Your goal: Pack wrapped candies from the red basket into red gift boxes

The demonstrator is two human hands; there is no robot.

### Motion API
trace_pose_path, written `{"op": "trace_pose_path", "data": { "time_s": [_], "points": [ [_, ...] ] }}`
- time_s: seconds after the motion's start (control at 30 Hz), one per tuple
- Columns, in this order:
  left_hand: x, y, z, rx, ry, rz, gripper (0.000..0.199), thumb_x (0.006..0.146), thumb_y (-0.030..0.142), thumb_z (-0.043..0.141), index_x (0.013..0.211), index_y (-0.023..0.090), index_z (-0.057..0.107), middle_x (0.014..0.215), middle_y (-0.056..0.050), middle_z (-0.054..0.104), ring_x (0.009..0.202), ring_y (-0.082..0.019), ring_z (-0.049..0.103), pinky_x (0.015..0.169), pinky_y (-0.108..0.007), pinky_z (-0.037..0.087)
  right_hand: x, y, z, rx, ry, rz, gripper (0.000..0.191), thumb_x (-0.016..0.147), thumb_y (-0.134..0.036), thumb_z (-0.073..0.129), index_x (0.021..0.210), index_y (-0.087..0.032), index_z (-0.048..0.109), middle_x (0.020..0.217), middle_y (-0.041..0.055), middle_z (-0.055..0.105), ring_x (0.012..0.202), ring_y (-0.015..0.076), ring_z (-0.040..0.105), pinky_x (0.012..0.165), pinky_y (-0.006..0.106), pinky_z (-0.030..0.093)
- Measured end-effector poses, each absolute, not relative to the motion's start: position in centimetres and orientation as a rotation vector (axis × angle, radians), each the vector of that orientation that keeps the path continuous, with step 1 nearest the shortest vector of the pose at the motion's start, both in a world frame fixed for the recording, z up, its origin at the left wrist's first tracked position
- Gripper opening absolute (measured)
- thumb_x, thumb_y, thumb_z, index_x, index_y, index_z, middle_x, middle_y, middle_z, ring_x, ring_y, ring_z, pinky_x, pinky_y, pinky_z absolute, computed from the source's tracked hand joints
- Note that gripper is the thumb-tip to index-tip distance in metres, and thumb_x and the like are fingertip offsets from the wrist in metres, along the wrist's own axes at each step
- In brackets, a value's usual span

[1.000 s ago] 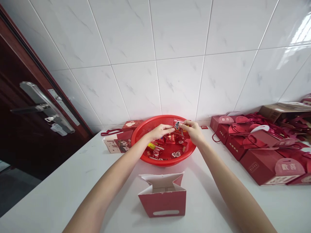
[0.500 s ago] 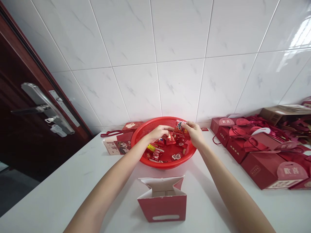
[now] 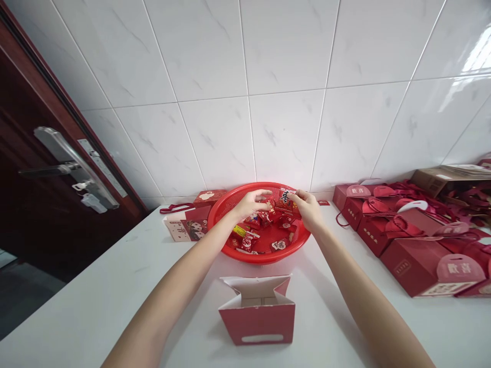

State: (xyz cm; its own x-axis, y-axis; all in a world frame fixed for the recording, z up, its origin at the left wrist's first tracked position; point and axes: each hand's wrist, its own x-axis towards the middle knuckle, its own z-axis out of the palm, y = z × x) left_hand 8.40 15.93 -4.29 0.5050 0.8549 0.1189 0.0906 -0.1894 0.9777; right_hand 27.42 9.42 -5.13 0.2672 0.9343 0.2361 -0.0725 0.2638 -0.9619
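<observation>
A red plastic basket (image 3: pixel 264 259) stands against the wall with several wrapped sweets in it. My right hand (image 3: pixel 309 207) is over its right side, closed on a red snack packet (image 3: pixel 284 198) with dark and white lettering. Above the sweets on the left, my left hand (image 3: pixel 249 204) has its thumb and fingers apart beside a red wrapped sweet (image 3: pixel 269 208); contact is hard to make out. A yellow-wrapped sweet (image 3: pixel 240 230) lies lower left in the basket. Nearer to me, a red paper gift box (image 3: pixel 257 324) stands upright with its top unfolded and folded-in sides.
Several closed red gift boxes (image 3: pixel 414 263) with ribbons fill the right of the white table (image 3: pixel 126 286). A brown carton (image 3: pixel 433 181) is behind them. Left of the basket are a printed gift box (image 3: pixel 184 230) and another red box (image 3: pixel 209 196). A dark door (image 3: pixel 34 214) borders the left.
My left hand has opened its fingers wider and shifted slightly up over the sweets. My right hand keeps the packet at nearly the same spot. The whole view has shifted a little.
</observation>
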Motion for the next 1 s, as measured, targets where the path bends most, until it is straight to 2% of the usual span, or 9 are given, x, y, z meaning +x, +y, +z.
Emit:
{"op": "trace_pose_path", "data": {
  "time_s": [0.2,0.33,0.53,0.67,0.8,0.9,1.0],
  "points": [
    [8.4,16.0,-4.0,1.622,0.819,0.954,0.042,0.06,0.046,0.088,0.078,0.013,0.068,0.08,-0.004,0.07,0.08,-0.019,0.063,0.082,-0.034,0.05,27.3,9.1,-4.8,-1.09,-1.144,0.877,0.033,0.065,-0.044,0.074,0.056,-0.022,0.053,0.055,-0.0045,0.047,0.057,0.0123,0.041,0.055,0.028,0.033],
    [8.3,16.3,-4.2,1.646,0.817,1.022,0.041,0.07,0.053,0.082,0.072,0.016,0.064,0.076,-0.002,0.067,0.083,-0.019,0.061,0.078,-0.03,0.047,27.2,8.8,-4.6,-1.098,-1.186,0.869,0.037,0.067,-0.045,0.073,0.055,-0.023,0.046,0.054,-0.0055,0.041,0.056,0.0114,0.035,0.054,0.028,0.03],
    [8.5,16.1,-4.3,1.637,0.823,0.992,0.041,0.074,0.055,0.077,0.077,0.016,0.065,0.079,0.0,0.067,0.086,-0.019,0.059,0.081,-0.029,0.046,27.3,8.7,-4.5,-1.101,-1.232,0.88,0.037,0.067,-0.047,0.074,0.057,-0.022,0.049,0.058,-0.0045,0.046,0.058,0.0118,0.04,0.056,0.027,0.034],
    [8.6,15.9,-3.9,1.548,0.847,0.892,0.037,0.077,0.053,0.072,0.082,0.017,0.066,0.08,-0.003,0.068,0.078,-0.019,0.061,0.071,-0.03,0.048,27.4,9.1,-4.9,-1.122,-1.24,0.9,0.036,0.066,-0.049,0.072,0.06,-0.021,0.051,0.059,-0.0037,0.05,0.057,0.0124,0.044,0.056,0.028,0.036],
    [8.5,16.0,-3.4,1.472,0.829,0.758,0.028,0.072,0.043,0.071,0.077,0.016,0.066,0.076,-0.005,0.067,0.067,-0.018,0.06,0.06,-0.029,0.047,27.4,9.5,-5.2,-1.133,-1.227,0.895,0.034,0.065,-0.05,0.071,0.062,-0.021,0.052,0.06,-0.0031,0.052,0.058,0.0131,0.045,0.055,0.028,0.035],
    [8.3,15.8,-3.3,1.455,0.817,0.741,0.023,0.068,0.036,0.075,0.076,0.015,0.069,0.074,-0.003,0.067,0.064,-0.015,0.059,0.059,-0.027,0.046,27.5,9.4,-5.2,-1.129,-1.215,0.883,0.034,0.066,-0.049,0.071,0.06,-0.022,0.051,0.058,-0.0044,0.048,0.056,0.012,0.041,0.054,0.028,0.032],
    [8.3,15.6,-3.1,1.46,0.8,0.742,0.026,0.064,0.034,0.081,0.079,0.015,0.073,0.078,-0.003,0.07,0.067,-0.015,0.06,0.061,-0.027,0.046,27.5,9.3,-5.1,-1.111,-1.198,0.872,0.035,0.067,-0.048,0.072,0.059,-0.022,0.05,0.056,-0.0053,0.045,0.056,0.0115,0.04,0.055,0.028,0.032]
  ]
}}
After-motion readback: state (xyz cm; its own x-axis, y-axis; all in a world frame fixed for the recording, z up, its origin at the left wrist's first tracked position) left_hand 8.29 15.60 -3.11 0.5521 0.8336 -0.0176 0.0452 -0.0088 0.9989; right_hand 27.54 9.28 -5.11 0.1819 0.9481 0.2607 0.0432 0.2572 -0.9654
